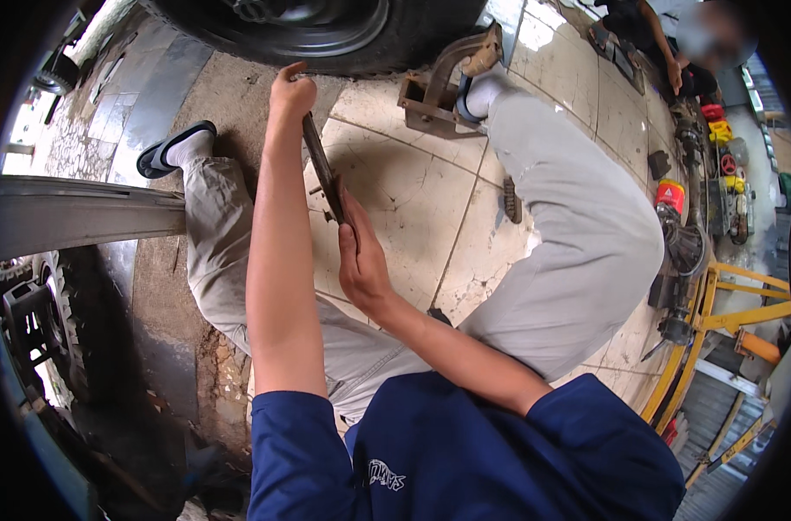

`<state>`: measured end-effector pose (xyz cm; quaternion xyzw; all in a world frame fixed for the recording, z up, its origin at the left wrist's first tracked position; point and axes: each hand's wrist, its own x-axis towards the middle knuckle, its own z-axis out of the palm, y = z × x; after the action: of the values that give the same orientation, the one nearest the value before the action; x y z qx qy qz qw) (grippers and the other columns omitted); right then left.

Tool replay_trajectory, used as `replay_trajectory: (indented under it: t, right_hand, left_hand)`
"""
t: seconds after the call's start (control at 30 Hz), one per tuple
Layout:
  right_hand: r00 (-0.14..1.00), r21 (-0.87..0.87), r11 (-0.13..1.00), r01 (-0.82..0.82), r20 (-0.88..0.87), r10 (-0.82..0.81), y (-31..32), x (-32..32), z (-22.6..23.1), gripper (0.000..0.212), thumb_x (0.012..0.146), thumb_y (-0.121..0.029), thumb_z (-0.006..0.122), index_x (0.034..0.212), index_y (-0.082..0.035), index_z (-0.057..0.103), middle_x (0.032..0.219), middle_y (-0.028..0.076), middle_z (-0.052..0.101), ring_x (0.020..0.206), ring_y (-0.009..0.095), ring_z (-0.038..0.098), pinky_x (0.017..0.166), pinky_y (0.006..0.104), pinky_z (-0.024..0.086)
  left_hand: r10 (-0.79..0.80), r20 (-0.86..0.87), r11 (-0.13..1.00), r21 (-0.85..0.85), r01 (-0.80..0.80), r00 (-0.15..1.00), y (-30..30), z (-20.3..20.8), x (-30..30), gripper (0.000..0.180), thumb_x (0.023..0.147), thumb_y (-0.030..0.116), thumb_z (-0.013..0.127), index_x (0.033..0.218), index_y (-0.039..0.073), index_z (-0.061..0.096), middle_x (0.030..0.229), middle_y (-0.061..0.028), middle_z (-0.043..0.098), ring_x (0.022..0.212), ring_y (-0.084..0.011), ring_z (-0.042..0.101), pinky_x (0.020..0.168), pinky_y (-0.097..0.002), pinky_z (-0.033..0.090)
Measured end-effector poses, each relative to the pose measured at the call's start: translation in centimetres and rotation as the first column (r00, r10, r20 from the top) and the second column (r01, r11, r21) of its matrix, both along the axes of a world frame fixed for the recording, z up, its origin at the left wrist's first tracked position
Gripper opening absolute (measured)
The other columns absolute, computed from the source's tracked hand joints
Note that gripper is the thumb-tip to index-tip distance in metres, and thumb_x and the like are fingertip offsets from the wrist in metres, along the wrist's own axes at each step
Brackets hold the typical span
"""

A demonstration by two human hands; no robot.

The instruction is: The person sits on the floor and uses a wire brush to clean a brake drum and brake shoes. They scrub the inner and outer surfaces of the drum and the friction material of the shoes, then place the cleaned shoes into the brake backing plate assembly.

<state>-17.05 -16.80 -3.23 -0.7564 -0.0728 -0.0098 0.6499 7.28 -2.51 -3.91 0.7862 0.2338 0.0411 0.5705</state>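
A long, narrow dark metal part [321, 161] slants between my hands, with small pin-like bits jutting from its lower left side. My left hand [293, 94] is closed at its upper end, close under the big tyre, though the hand's back hides most of the grip. Lower down, my right hand [363, 265] holds the other end, palm and long fingers along its right side and the thumb in front. The part's exact kind cannot be made out. To the right of the tyre, a rusty brown metal bracket [443, 100] stands on the tiles beside my right foot.
The black tyre [326, 62] fills the top edge. A small ridged dark piece [512, 201] lies near my right leg. At left is a grey metal beam [100, 213]. A red-and-yellow can [670, 196], axle parts and a yellow frame [742, 300] line the right; another person [647, 39] is beyond.
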Motion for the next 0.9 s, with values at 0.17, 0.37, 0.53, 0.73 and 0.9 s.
replay_trajectory:
  t: [0.17, 0.37, 0.53, 0.73, 0.9]
  right_hand:
    - [0.982, -0.093, 0.995, 0.024, -0.183, -0.041, -0.1, -0.7, -2.6, 0.051, 0.109, -0.022, 0.038, 0.152, 0.003, 0.033, 0.149, 0.026, 0.044, 0.137, 0.040, 0.044, 0.115, 0.0413, 0.035]
    - [0.999, -0.074, 0.997, -0.007, 0.050, 0.011, -0.6, 0.2, 0.2, 0.049, 0.108, -0.023, 0.038, 0.150, 0.002, 0.036, 0.146, 0.027, 0.046, 0.133, 0.041, 0.048, 0.109, 0.0440, 0.039]
    - [1.000, -0.260, 0.965, 0.012, 0.010, -0.010, -1.5, -0.7, -2.5, 0.051, 0.109, -0.028, 0.036, 0.152, -0.001, 0.034, 0.143, 0.027, 0.049, 0.126, 0.043, 0.051, 0.105, 0.0453, 0.042]
    - [0.998, -0.270, 0.963, -0.027, -0.054, 0.013, -1.5, -0.1, -1.1, 0.052, 0.109, -0.029, 0.040, 0.153, 0.000, 0.036, 0.134, 0.024, 0.056, 0.116, 0.037, 0.057, 0.102, 0.0413, 0.044]
    - [0.992, -0.138, 0.984, 0.109, 0.080, -0.098, -0.5, 0.1, -3.2, 0.048, 0.108, -0.022, 0.043, 0.149, 0.001, 0.040, 0.115, 0.021, 0.062, 0.100, 0.029, 0.060, 0.093, 0.0356, 0.046]
  left_hand:
    - [-0.003, 0.007, 0.996, 0.085, 0.003, 1.000, -0.6, -0.3, -0.1, 0.055, 0.075, 0.009, 0.055, 0.128, 0.009, 0.066, 0.114, -0.0200, 0.070, 0.110, -0.0285, 0.067, 0.098, -0.0341, 0.049]
    - [0.033, 0.046, 0.998, 0.052, -0.035, 0.998, -0.6, 0.3, -0.9, 0.053, 0.075, 0.010, 0.055, 0.127, 0.008, 0.067, 0.121, -0.0211, 0.069, 0.119, -0.0320, 0.064, 0.103, -0.0368, 0.047]
    - [0.018, -0.006, 0.992, 0.128, -0.017, 1.000, -0.7, -0.7, -0.4, 0.052, 0.078, 0.012, 0.057, 0.129, 0.010, 0.065, 0.126, -0.0201, 0.068, 0.123, -0.0335, 0.062, 0.104, -0.0393, 0.047]
    - [-0.020, 0.032, 0.995, 0.099, 0.017, 0.999, -1.1, -1.3, -0.6, 0.052, 0.079, 0.013, 0.056, 0.130, 0.009, 0.064, 0.127, -0.0192, 0.067, 0.124, -0.0338, 0.061, 0.105, -0.0395, 0.046]
    - [-0.007, 0.040, 0.983, 0.186, 0.000, 0.999, -0.4, -0.9, -0.7, 0.051, 0.081, 0.015, 0.055, 0.130, 0.007, 0.064, 0.129, -0.0192, 0.066, 0.126, -0.0343, 0.059, 0.107, -0.0412, 0.045]
